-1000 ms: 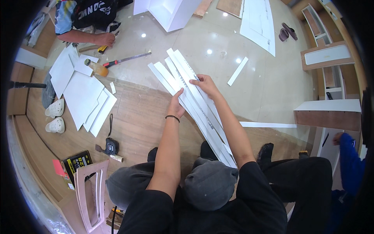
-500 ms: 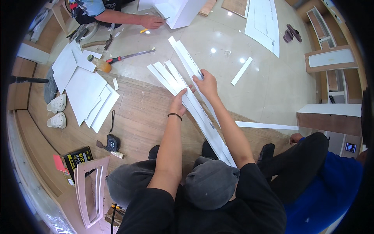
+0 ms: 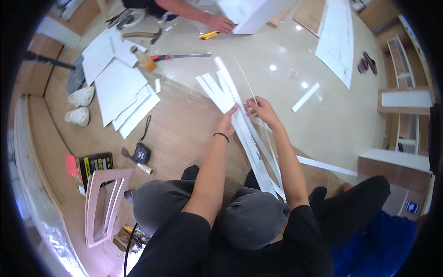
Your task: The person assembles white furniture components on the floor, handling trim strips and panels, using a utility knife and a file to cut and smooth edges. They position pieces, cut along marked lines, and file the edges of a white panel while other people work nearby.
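Observation:
A bundle of long white strips [image 3: 247,138] slants from in front of me back to my right knee, with printed marks along some of them. My left hand [image 3: 227,122] is closed around the bundle near its middle. To the right, my right hand [image 3: 264,113] pinches a single white strip [image 3: 245,77], which shows edge-on as a thin line beside the bundle. Its lower part runs behind my right forearm. The near ends of the bundle lie by my right knee.
White sheets [image 3: 121,90], a bottle [image 3: 146,61], a handsaw [image 3: 184,56] and a hammer [image 3: 140,34] lie ahead left. A tape measure [image 3: 141,153] is nearer. A co-worker's hand [image 3: 220,24] touches a white box [image 3: 251,16]; another person in blue [image 3: 378,244] sits at right.
My right hand has drawn one strip away from the bundle to the right and turned it edge-on. The view has shifted, and the co-worker's hand now rests at the white box's edge.

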A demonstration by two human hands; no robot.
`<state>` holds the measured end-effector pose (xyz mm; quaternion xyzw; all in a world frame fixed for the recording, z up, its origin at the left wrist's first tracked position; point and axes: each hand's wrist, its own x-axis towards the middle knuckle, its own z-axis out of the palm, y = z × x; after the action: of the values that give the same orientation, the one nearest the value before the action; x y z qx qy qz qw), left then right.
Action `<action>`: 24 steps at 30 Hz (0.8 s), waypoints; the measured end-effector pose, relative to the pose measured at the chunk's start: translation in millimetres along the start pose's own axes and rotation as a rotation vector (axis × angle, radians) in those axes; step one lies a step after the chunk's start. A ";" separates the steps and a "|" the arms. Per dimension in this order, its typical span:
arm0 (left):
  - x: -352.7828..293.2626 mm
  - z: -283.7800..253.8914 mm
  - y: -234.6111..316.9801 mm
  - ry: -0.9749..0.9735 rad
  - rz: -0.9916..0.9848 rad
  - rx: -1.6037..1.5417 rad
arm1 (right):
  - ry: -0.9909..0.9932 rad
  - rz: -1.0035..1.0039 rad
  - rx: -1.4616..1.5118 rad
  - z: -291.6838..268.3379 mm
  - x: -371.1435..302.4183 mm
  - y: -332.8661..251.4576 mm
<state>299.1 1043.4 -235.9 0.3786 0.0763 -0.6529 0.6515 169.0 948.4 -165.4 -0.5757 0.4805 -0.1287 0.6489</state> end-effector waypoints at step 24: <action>-3.2 -1.5 -7.6 0.085 0.031 0.064 | 0.125 -0.098 -0.129 0.2 -14.9 49.3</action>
<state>292.4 1047.8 -238.1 0.4279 0.0770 -0.6283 0.6452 142.6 974.3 -201.3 -0.6300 0.4985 -0.1650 0.5722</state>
